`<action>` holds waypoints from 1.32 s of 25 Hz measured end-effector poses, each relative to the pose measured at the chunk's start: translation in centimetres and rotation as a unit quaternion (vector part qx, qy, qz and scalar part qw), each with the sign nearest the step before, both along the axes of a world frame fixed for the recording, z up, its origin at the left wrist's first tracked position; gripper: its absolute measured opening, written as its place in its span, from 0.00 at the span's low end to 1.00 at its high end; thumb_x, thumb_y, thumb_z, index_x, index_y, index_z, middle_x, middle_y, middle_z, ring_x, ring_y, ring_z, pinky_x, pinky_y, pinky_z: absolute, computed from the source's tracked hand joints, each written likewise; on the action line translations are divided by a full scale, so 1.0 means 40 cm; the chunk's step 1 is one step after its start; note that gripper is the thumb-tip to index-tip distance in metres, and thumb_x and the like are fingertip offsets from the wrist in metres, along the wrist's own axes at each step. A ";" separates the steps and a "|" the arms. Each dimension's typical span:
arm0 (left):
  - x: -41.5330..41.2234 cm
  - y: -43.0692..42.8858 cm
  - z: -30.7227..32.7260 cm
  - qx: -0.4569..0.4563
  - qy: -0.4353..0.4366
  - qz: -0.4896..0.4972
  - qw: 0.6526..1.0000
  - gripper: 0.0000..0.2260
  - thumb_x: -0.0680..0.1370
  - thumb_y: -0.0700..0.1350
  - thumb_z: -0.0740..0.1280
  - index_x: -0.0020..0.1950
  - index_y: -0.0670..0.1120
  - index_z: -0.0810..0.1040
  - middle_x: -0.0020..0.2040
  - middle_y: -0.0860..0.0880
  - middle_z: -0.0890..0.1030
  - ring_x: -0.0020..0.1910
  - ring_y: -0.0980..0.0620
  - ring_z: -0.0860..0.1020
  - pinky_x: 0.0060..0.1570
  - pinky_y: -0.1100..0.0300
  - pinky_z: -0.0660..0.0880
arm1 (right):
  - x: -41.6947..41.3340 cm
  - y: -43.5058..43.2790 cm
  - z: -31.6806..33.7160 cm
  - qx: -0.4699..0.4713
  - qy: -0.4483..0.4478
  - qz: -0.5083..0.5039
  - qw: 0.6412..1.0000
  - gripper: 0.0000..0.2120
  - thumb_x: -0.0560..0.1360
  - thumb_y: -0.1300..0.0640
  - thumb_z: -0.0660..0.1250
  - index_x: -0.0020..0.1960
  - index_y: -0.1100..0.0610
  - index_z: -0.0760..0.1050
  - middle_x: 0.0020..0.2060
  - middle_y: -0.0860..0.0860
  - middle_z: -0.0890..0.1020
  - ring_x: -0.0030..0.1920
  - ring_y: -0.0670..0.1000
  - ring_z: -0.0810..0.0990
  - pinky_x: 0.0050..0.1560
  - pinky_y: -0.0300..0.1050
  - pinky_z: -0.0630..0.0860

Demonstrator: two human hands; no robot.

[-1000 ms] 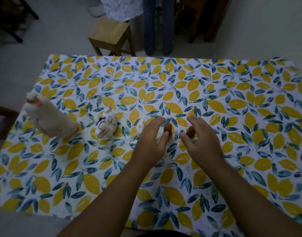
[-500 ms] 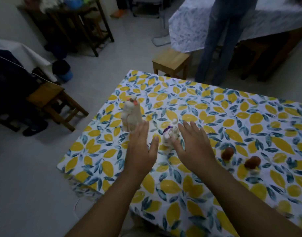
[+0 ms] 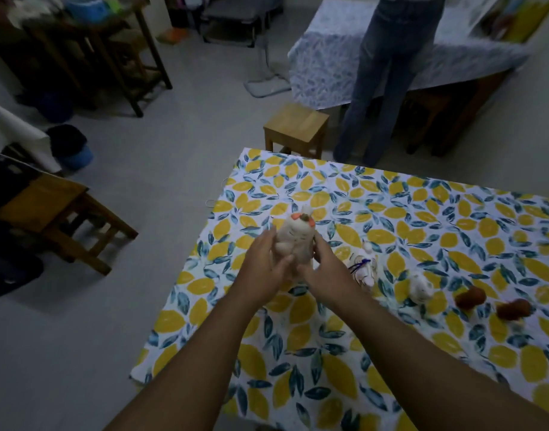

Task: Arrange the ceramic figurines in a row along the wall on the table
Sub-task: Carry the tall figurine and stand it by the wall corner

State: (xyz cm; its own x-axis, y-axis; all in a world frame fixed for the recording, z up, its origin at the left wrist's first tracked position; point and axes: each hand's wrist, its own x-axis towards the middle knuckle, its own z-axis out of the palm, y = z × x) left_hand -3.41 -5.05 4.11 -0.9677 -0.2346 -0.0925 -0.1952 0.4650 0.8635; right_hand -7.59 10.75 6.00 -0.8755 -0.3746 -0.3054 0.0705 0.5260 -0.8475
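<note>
A tall white ceramic figurine [image 3: 295, 237] with orange marks on its head stands upright near the left end of the table [image 3: 422, 213]. My left hand [image 3: 264, 265] and my right hand [image 3: 321, 270] clasp it from both sides. To its right stand a small white figurine with a blue cord [image 3: 363, 269], a smaller white figurine [image 3: 421, 287] and two brown figurines [image 3: 470, 297] [image 3: 514, 309], in a loose line.
The table wears a cloth printed with yellow lemons and blue leaves. A wooden stool [image 3: 296, 127] stands past its far edge beside a person in jeans [image 3: 385, 79]. A wooden chair [image 3: 58, 219] is on the floor to the left.
My view swung left and up. Both hands left the brown figurines, passed the small white one and closed around the tall white figurine.
</note>
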 end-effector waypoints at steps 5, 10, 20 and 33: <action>0.010 -0.049 -0.042 0.067 0.018 -0.049 0.996 0.24 0.79 0.49 0.69 0.72 0.57 0.65 0.67 0.57 0.75 0.66 0.57 0.74 0.57 0.57 0.78 | 0.023 -0.027 -0.021 -0.114 -0.041 -0.083 0.989 0.29 0.80 0.54 0.67 0.76 0.39 0.62 0.68 0.41 0.75 0.64 0.45 0.77 0.59 0.53 0.81; 0.003 -0.059 -0.017 0.109 0.049 -0.036 0.992 0.25 0.79 0.46 0.71 0.74 0.54 0.68 0.67 0.55 0.77 0.65 0.57 0.76 0.57 0.50 0.79 | 0.026 -0.030 0.019 -0.157 -0.058 -0.101 0.981 0.31 0.78 0.55 0.71 0.75 0.37 0.63 0.68 0.38 0.76 0.69 0.46 0.74 0.57 0.48 0.80; -0.117 0.178 0.282 0.216 0.191 -0.116 0.951 0.19 0.81 0.54 0.63 0.73 0.60 0.70 0.67 0.53 0.75 0.63 0.58 0.76 0.54 0.55 0.81 | 0.033 0.177 0.239 -0.212 0.173 -0.201 0.941 0.36 0.78 0.56 0.72 0.79 0.38 0.59 0.71 0.42 0.74 0.67 0.43 0.76 0.61 0.43 0.79; -0.440 1.079 0.261 0.237 0.080 -0.295 0.922 0.16 0.84 0.53 0.59 0.72 0.60 0.72 0.70 0.52 0.72 0.69 0.56 0.72 0.66 0.47 0.74 | -0.150 1.009 0.173 -0.182 0.226 -0.445 0.847 0.32 0.71 0.60 0.78 0.72 0.45 0.73 0.58 0.35 0.82 0.59 0.39 0.81 0.52 0.38 0.81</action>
